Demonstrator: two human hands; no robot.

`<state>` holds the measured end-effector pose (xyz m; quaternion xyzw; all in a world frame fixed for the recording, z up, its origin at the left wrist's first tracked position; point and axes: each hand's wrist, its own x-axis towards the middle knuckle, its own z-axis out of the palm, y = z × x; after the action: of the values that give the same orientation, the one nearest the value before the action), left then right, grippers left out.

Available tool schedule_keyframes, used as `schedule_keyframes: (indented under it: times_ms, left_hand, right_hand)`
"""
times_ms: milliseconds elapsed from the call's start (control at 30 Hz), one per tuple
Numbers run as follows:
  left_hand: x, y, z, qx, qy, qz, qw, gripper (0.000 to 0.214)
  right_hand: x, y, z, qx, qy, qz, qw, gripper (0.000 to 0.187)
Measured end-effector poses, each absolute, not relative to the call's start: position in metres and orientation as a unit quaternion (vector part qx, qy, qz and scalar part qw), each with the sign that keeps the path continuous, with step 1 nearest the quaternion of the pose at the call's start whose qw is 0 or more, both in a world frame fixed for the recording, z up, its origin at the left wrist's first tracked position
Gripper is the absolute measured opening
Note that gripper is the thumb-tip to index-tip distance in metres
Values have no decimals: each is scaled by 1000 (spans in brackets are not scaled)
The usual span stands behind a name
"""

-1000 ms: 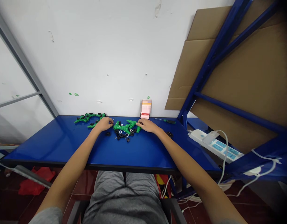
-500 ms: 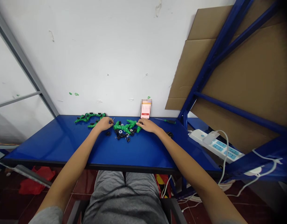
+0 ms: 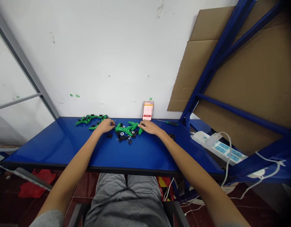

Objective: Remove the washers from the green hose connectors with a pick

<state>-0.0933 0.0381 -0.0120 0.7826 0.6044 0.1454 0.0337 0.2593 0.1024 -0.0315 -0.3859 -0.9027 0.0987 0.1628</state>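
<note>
My left hand [image 3: 106, 125] rests on the blue table, its fingers loosely bent with a gap at the thumb. I see nothing held in it. Next to its fingertips a thin metal piece [image 3: 115, 121] shows. My right hand [image 3: 148, 126] lies at the other side of the pile, fingers apart and loosely curved, close to or touching a green pipe fitting [image 3: 140, 130]; contact is unclear. Between the hands are green branched hose connectors [image 3: 123, 129], several black caps [image 3: 123, 137], white ring washers [image 3: 122, 134] and small screws. A black ring [image 3: 109, 136] sits below my left hand.
More green connectors with black knobs [image 3: 92, 117] lie at the back left. A phone [image 3: 147, 110] leans on the wall. A screwdriver [image 3: 171, 123] lies at the back right, near a black object [image 3: 172, 136]. A white power strip [image 3: 218, 147] with cables stands beyond the right edge.
</note>
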Motion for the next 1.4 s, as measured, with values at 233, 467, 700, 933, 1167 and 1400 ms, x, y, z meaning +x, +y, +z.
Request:
schedule_keyframes:
  times_ms: [233,467,700,933,1167,1400]
  left_hand:
    - [-93,38,-12,782,606,143,31,24]
    - [-93,37,-12,783,604,144,30,25]
    - [-94,38,-13,785,602,143,29,26]
    - [-94,40,-14,784,603,144,28,24]
    - [-94,40,-15,786,601,143,30,25]
    - [-93,39,-14,784,602,146,28,25]
  right_hand:
    - [259,101,-30,-383,-904,99,163,42]
    - [259,101,-31,-382,-903,101,167,40]
    - [259,100,-30,-384,-902,105,168,41]
    - [260,99,-29,-382,-903,107,167,41]
    - [259,98,-28,-381,-903,110,167,42]
    - [259,99,-29,-384,-902,108,167,42]
